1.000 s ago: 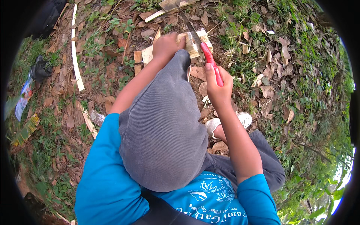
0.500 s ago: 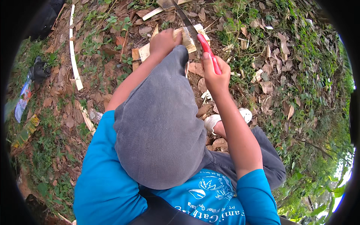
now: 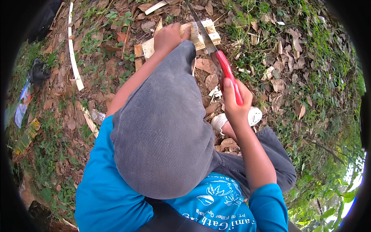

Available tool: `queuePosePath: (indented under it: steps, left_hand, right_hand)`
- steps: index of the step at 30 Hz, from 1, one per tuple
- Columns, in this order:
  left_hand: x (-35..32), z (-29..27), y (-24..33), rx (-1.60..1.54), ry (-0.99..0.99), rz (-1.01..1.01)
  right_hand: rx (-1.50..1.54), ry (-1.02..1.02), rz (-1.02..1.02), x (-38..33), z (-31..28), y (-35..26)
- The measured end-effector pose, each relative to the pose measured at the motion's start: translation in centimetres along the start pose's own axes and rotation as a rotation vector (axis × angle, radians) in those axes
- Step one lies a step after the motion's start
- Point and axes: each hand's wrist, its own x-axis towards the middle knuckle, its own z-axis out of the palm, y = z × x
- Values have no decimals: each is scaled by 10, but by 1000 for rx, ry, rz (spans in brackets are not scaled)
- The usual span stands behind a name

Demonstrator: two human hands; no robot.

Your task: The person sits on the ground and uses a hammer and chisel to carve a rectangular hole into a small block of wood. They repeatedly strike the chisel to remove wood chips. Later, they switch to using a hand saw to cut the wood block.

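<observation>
Right hand (image 3: 236,101) gripping red-handled saw (image 3: 218,58) across wooden block (image 3: 201,33), seemingly left-steadied.

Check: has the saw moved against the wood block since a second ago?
Yes. The saw slid back toward the person across the wood block, which the left hand holds.

Red-handled saw (image 3: 226,71) with a grey blade, pale tan wood block (image 3: 201,33), grey ribbed trousers (image 3: 162,131), blue shirt (image 3: 104,185) with white print, white shoe (image 3: 253,116)
</observation>
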Motion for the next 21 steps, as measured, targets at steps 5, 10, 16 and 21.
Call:
queuePosePath:
  steps: [5,10,16,21]
  left_hand:
    - [6,0,-17,-37,-92,-158]
    - [9,-2,-5,-52,-91,-56]
    - [18,-14,8,-74,-329,-171]
    - [15,-8,3,-77,-290,-151]
  right_hand:
    - [25,-35,-44,66,40,-4]
    - [-120,-20,7,-6,0,-4]
    - [24,-25,141,-82,-61,-19]
    - [177,76,66,-58,-49,-27]
